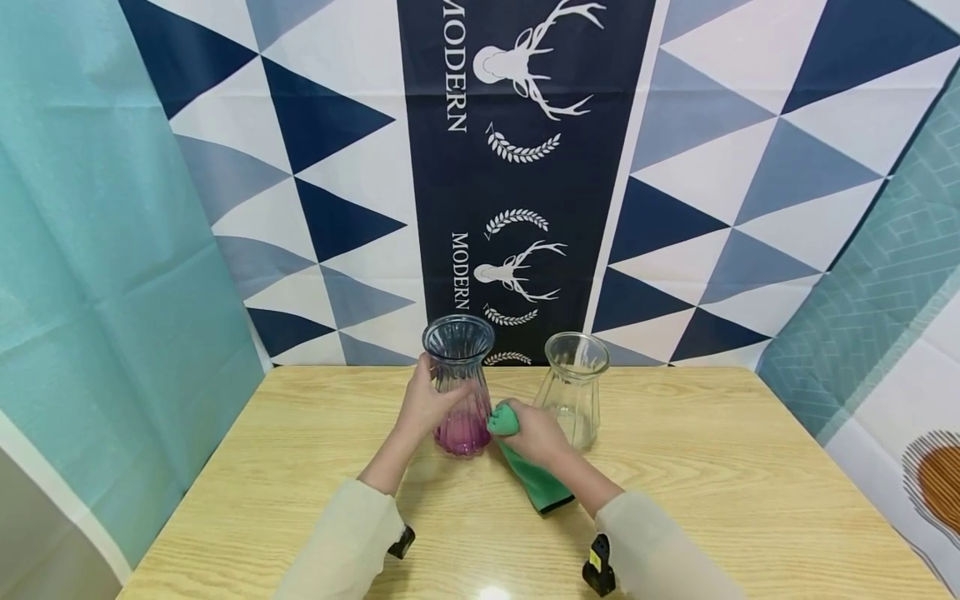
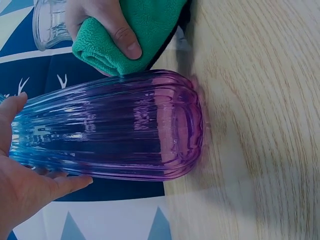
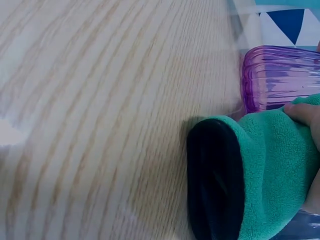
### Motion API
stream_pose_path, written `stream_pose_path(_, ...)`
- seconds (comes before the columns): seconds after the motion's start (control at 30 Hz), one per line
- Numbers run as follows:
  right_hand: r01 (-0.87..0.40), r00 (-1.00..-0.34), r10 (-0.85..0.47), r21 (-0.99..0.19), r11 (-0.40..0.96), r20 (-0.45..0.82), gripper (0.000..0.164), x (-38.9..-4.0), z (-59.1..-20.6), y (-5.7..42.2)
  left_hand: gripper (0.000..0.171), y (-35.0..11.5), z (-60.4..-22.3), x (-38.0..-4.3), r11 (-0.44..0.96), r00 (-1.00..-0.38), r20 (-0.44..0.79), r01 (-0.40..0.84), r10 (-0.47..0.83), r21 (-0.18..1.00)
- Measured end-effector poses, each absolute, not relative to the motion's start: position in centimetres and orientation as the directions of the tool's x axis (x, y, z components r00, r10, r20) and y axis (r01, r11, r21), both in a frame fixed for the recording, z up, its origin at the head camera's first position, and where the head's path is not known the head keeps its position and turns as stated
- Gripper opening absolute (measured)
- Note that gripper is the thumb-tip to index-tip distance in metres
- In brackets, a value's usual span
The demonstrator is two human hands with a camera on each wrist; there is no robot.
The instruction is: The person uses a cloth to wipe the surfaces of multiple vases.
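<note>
A ribbed glass vase (image 1: pixel 462 417), blue at the flared mouth and purple toward the base, stands upright on the wooden table. My left hand (image 1: pixel 433 402) grips it around the neck, thumb on the near side; the left wrist view shows the vase (image 2: pixel 125 130) with that hand (image 2: pixel 25 180) at its narrow part. In my right hand (image 1: pixel 538 433) is a bunched green cloth (image 1: pixel 534 479) with a dark edge, held against or close beside the vase's right side. The right wrist view shows the cloth (image 3: pixel 270 165) hanging down near the purple base (image 3: pixel 275 80).
A clear glass vase (image 1: pixel 576 400) stands just right of and behind my right hand. The wooden table (image 1: pixel 675 483) runs up to a patterned backdrop (image 1: pixel 525 183) at the rear. A round brown thing (image 1: pixel 941 483) lies off the right side.
</note>
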State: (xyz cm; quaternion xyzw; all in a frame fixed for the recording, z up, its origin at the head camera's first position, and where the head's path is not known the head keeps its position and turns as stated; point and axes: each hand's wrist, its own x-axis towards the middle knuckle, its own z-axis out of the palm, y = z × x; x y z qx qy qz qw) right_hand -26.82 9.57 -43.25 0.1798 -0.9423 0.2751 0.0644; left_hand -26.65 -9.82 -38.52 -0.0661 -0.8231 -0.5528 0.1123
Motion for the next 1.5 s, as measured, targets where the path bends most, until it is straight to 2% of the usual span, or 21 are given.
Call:
stream_pose_path(0.2, -0.374, -0.927, -0.296, -0.515, 0.771, 0.229, 0.040, -26.7, -43.3, 9.7, 0.079, -9.7, -38.5, -26.6, 0.360, -0.964, 0.265, 0.237, -0.030, 0.902)
stream_pose_path(0.5, -0.358, -0.932, -0.200, -0.683, 0.637, 0.302, 0.043, -26.9, -42.1, 9.4, 0.077, -9.7, -38.4, -26.7, 0.346, -0.962, 0.271, 0.244, -0.032, 0.906)
stream_pose_path(0.77, -0.348, -0.933, -0.138, -0.741, 0.574, 0.331, 0.046, -27.3, -40.8, 8.6, 0.074, -9.7, -38.6, -26.8, 0.342, -0.963, 0.269, 0.245, -0.025, 0.907)
stream_pose_path(1.03, -0.407, -0.902, -0.097, -0.754, 0.516, 0.421, 0.048, -27.5, -39.3, 8.0, 0.075, -9.7, -38.6, -26.6, 0.331, -0.959, 0.283, 0.265, -0.006, 0.906)
stream_pose_path(1.2, -0.427, -0.885, -0.077, -0.734, 0.529, 0.460, 0.049, -27.3, -38.8, 7.8, 0.072, -9.7, -38.5, -26.6, 0.333, -0.961, 0.277, 0.260, -0.003, 0.906)
stream_pose_path(1.5, -0.393, -0.911, -0.127, -0.732, 0.557, 0.392, 0.046, -27.2, -39.6, 8.4, 0.071, -9.7, -38.3, -26.6, 0.342, -0.960, 0.281, 0.263, -0.003, 0.902)
